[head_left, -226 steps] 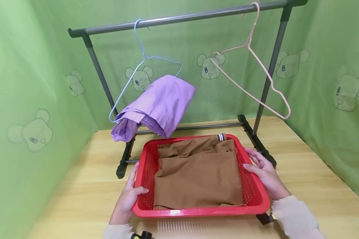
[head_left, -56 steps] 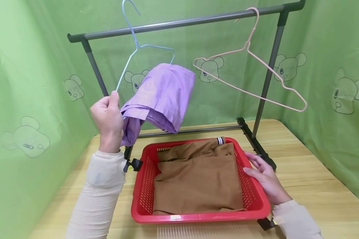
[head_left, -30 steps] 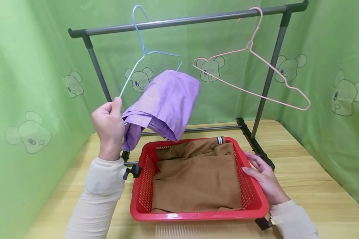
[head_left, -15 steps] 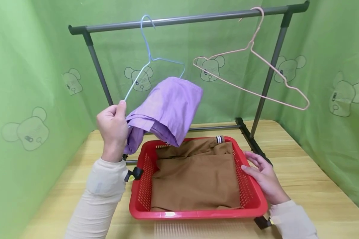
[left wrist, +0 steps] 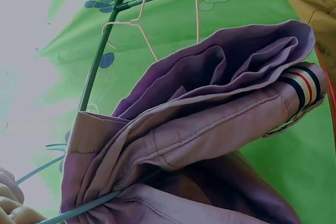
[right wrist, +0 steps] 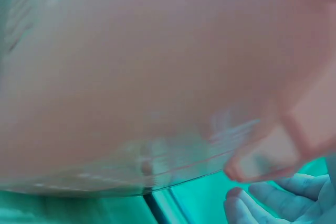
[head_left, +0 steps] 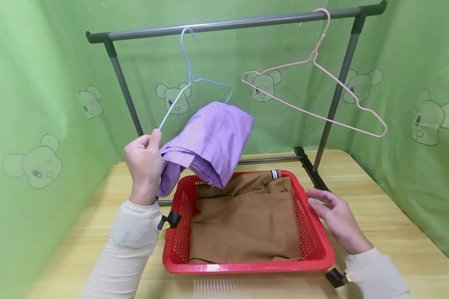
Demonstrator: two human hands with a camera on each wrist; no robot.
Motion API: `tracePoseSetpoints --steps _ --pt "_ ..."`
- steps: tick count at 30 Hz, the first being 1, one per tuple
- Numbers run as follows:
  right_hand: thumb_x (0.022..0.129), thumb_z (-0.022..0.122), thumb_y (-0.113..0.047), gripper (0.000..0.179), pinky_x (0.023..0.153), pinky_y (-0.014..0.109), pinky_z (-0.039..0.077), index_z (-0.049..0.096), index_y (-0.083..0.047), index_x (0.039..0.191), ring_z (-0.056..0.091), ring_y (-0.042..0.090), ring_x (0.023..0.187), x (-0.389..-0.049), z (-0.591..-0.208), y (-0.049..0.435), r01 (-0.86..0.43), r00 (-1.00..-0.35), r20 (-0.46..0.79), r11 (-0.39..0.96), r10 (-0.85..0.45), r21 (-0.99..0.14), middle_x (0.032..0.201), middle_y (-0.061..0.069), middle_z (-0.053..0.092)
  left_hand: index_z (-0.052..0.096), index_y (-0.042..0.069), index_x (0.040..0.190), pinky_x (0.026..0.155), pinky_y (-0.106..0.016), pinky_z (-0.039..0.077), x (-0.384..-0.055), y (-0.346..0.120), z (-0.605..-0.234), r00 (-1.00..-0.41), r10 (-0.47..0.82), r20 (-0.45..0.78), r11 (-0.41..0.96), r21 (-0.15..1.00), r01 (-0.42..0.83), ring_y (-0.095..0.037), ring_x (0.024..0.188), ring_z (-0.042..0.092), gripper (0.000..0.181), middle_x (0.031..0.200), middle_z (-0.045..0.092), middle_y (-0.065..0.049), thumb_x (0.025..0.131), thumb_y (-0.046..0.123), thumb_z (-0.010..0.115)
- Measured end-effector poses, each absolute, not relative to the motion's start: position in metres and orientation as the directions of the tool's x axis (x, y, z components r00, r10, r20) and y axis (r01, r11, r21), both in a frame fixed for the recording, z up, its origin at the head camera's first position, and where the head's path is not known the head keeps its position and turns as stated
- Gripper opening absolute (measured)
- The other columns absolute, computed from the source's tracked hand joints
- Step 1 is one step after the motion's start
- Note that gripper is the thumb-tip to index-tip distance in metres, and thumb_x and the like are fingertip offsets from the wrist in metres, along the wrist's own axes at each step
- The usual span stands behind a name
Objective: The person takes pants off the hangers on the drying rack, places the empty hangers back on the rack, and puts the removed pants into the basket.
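- Left hand (head_left: 144,166) grips blue hanger (head_left: 190,78) bearing purple garment (head_left: 211,137); apparent step: removal from rail (head_left: 254,21).
- Right hand (head_left: 339,220), digits apart, beside red basket (head_left: 254,267).
- Next move likely calls for steady support.

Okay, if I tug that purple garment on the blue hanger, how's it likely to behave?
The purple garment is probably floppy, since its loose layers fold and crease over the blue hanger. Its thin edges suggest it's fairly light. It may slide along the hanger's slim wire, as no clip shows.
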State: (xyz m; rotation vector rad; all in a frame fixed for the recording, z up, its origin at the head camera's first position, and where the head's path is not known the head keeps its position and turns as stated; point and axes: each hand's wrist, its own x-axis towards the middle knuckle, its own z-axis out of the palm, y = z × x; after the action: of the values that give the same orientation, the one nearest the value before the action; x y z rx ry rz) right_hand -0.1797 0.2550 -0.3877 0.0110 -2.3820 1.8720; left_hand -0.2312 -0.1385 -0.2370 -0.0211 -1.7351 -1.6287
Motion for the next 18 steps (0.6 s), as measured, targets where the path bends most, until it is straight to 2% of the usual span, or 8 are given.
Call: tracePoseSetpoints --steps 3,8,11,18 --pt "0.099 0.057 -0.022 0.051 0.081 0.02 0.052 0.041 0.012 0.134 0.063 0.002 0.095 -0.181 -0.38 0.258 -0.122 -0.989 0.134 0.188 0.057 -0.975 0.111 -0.005 0.061 0.06 -0.005 0.061 0.053 -0.027 0.033 -0.231 -0.139 -0.237 -0.727 -0.462 0.508 0.183 0.857 0.482 -0.011 0.052 0.038 0.037 0.047 0.041 0.005 0.093 0.013 0.062" --pt "0.098 0.058 -0.014 0.034 0.079 0.02 0.053 0.046 0.003 0.124 0.065 0.005 0.093 -0.182 -0.368 0.262 -0.152 -0.988 0.153 0.012 0.031 -0.988 0.103 -0.009 0.063 0.061 -0.005 0.061 0.052 -0.026 0.032 -0.23 -0.137 -0.237 -0.73 -0.461 0.505 0.168 0.857 0.486 -0.011 0.052 0.038 0.037 0.047 0.042 0.005 0.093 0.012 0.062" --pt "0.099 0.057 -0.012 0.027 0.079 0.021 0.053 0.045 -0.002 0.12 0.065 0.008 0.092 -0.182 -0.36 0.262 -0.164 -0.986 0.164 -0.033 0.004 -0.986 0.103 -0.007 0.063 0.061 -0.005 0.061 0.053 -0.026 0.033 -0.229 -0.136 -0.237 -0.73 -0.463 0.503 0.168 0.858 0.486 -0.011 0.053 0.039 0.037 0.048 0.043 0.005 0.093 0.013 0.062" --pt "0.099 0.056 -0.011 0.028 0.08 0.023 0.053 0.044 0.002 0.121 0.065 0.01 0.092 -0.185 -0.341 0.254 -0.18 -0.981 0.184 -0.068 -0.055 -0.981 0.106 -0.003 0.062 0.062 -0.006 0.062 0.052 -0.027 0.032 -0.227 -0.136 -0.236 -0.729 -0.46 0.507 0.192 0.859 0.475 -0.012 0.054 0.04 0.037 0.048 0.043 0.005 0.093 0.015 0.063"
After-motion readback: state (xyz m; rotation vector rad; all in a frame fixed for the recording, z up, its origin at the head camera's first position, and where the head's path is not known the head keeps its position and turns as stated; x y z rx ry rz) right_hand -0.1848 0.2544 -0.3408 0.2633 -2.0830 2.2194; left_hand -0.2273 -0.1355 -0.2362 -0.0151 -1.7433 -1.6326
